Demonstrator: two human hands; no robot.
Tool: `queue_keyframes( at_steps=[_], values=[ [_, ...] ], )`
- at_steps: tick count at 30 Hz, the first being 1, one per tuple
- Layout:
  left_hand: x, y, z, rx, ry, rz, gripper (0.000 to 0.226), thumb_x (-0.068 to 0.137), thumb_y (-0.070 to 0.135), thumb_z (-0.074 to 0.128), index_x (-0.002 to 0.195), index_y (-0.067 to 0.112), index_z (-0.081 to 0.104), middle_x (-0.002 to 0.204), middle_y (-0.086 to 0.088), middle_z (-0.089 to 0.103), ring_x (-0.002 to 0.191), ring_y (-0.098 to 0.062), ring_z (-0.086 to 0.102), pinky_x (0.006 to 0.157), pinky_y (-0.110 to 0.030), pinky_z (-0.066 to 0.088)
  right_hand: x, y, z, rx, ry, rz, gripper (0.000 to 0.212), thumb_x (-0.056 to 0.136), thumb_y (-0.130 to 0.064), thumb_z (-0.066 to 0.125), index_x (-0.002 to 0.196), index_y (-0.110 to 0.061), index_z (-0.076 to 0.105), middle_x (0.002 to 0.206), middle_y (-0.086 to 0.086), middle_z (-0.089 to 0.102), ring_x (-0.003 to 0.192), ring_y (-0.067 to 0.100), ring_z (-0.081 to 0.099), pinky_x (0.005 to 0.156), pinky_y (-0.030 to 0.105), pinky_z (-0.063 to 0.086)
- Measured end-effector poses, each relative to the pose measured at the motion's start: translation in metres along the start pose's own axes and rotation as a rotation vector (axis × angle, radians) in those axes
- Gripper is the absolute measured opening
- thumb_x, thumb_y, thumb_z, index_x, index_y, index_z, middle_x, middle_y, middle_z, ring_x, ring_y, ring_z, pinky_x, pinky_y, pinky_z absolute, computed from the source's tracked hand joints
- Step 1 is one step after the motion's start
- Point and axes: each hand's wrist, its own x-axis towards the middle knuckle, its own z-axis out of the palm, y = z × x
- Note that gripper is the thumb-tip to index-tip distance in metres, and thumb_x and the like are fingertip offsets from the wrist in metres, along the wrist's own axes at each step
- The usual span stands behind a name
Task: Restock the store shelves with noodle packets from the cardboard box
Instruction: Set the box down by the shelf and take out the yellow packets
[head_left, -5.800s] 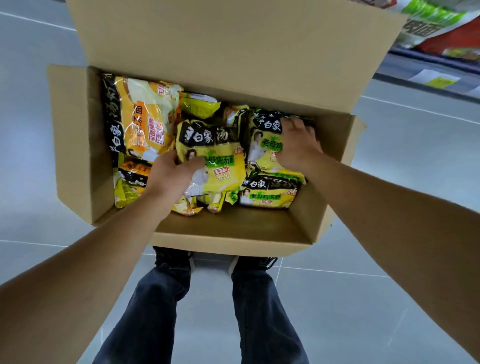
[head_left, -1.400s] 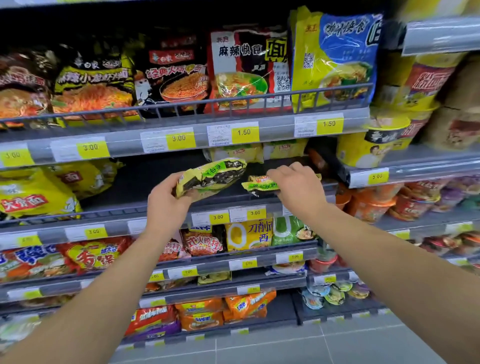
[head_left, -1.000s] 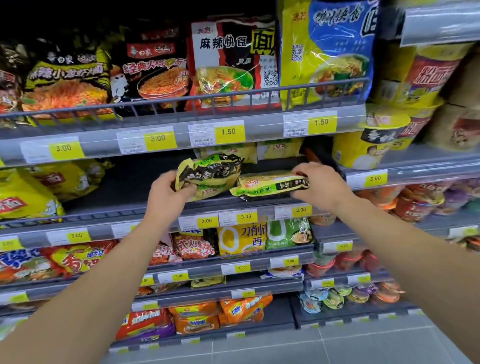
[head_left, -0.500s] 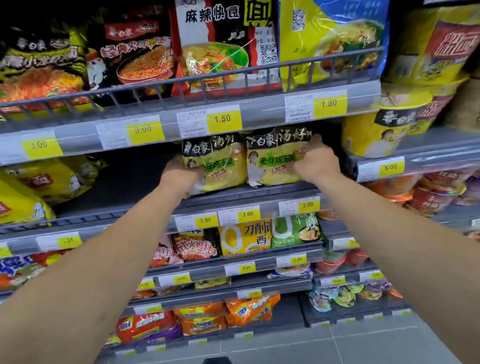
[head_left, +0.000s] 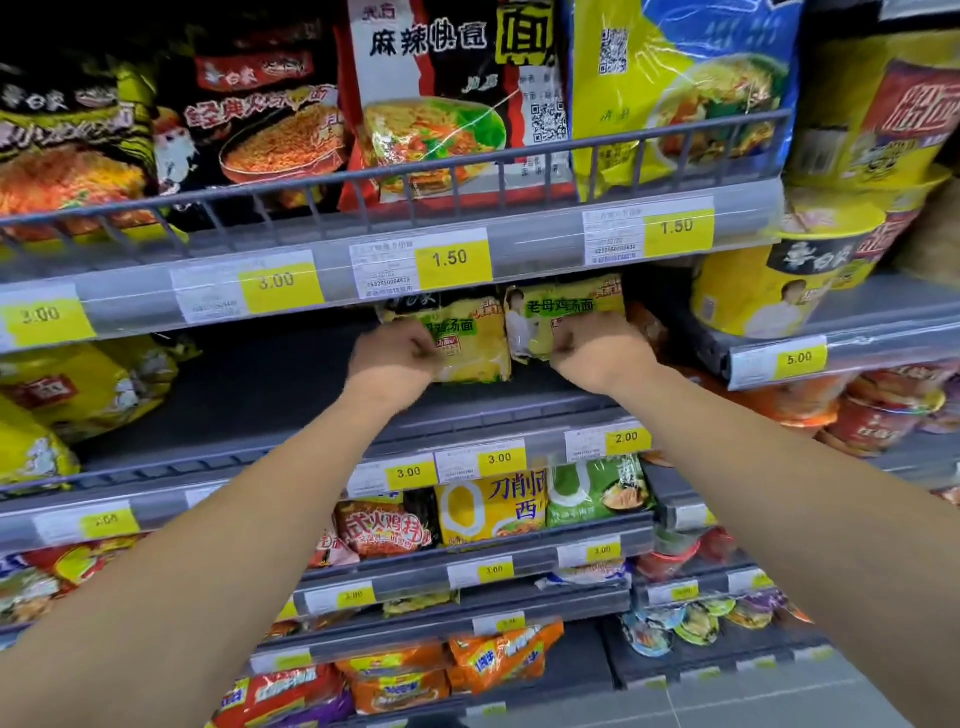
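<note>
Two yellow noodle packets with black tops stand upright side by side deep on the dark second shelf (head_left: 270, 395). My left hand (head_left: 395, 358) grips the lower left of the left packet (head_left: 470, 343). My right hand (head_left: 597, 348) grips the lower edge of the right packet (head_left: 566, 312). The tops of both packets are hidden behind the price rail (head_left: 332, 280) of the shelf above. The cardboard box is out of view.
Larger noodle bags fill the top shelf behind a wire guard (head_left: 467, 171). Yellow bags (head_left: 78, 384) lie at the left of the second shelf. Cup noodles (head_left: 769, 286) stand at the right. Lower shelves hold more packets and bowls.
Both hands have pushed the two packets further back into the second shelf, so their tops now sit behind the upper price rail. The view has come closer to the shelf.
</note>
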Motion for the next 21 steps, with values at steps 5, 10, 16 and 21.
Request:
queue_keyframes(
  at_steps=[5, 10, 16, 21],
  values=[
    [-0.004, 0.009, -0.001, 0.003, -0.242, 0.147, 0.027, 0.093, 0.025, 0.057, 0.119, 0.027, 0.063, 0.123, 0.005, 0.064, 0.114, -0.018, 0.058, 0.092, -0.020, 0.042, 0.008, 0.000, 0.000, 0.046, -0.099, -0.053, 0.033, 0.089, -0.032, 0.052, 0.121, -0.027, 0.059, 0.129, 0.003, 0.060, 0.114, 0.029, 0.055, 0.092, 0.035, 0.051],
    [-0.006, 0.016, 0.014, 0.127, -0.439, 0.272, 0.061, 0.095, 0.039, 0.053, 0.150, 0.030, 0.029, 0.145, -0.002, 0.048, 0.130, -0.024, 0.047, 0.102, -0.029, 0.041, 0.012, 0.005, 0.007, 0.023, -0.229, -0.012, 0.062, 0.091, -0.035, 0.054, 0.148, -0.026, 0.033, 0.149, 0.006, 0.042, 0.129, 0.030, 0.046, 0.097, 0.034, 0.046],
    [0.001, 0.031, 0.019, 0.264, -0.420, 0.210, 0.073, 0.092, 0.055, 0.052, 0.152, 0.029, 0.020, 0.158, -0.008, 0.024, 0.141, -0.032, 0.029, 0.112, -0.036, 0.031, 0.015, 0.006, 0.004, 0.004, -0.132, 0.022, 0.056, 0.089, -0.041, 0.053, 0.141, -0.023, 0.042, 0.138, 0.007, 0.050, 0.123, 0.032, 0.049, 0.088, 0.034, 0.049],
    [0.012, 0.037, 0.020, 0.163, -0.370, 0.159, 0.056, 0.090, 0.048, 0.056, 0.139, 0.023, 0.047, 0.141, -0.004, 0.050, 0.125, -0.025, 0.049, 0.098, -0.031, 0.043, 0.016, 0.011, 0.000, -0.058, -0.112, 0.039, 0.043, 0.089, -0.039, 0.051, 0.128, -0.021, 0.053, 0.124, 0.009, 0.057, 0.113, 0.032, 0.054, 0.079, 0.033, 0.047]
  ],
)
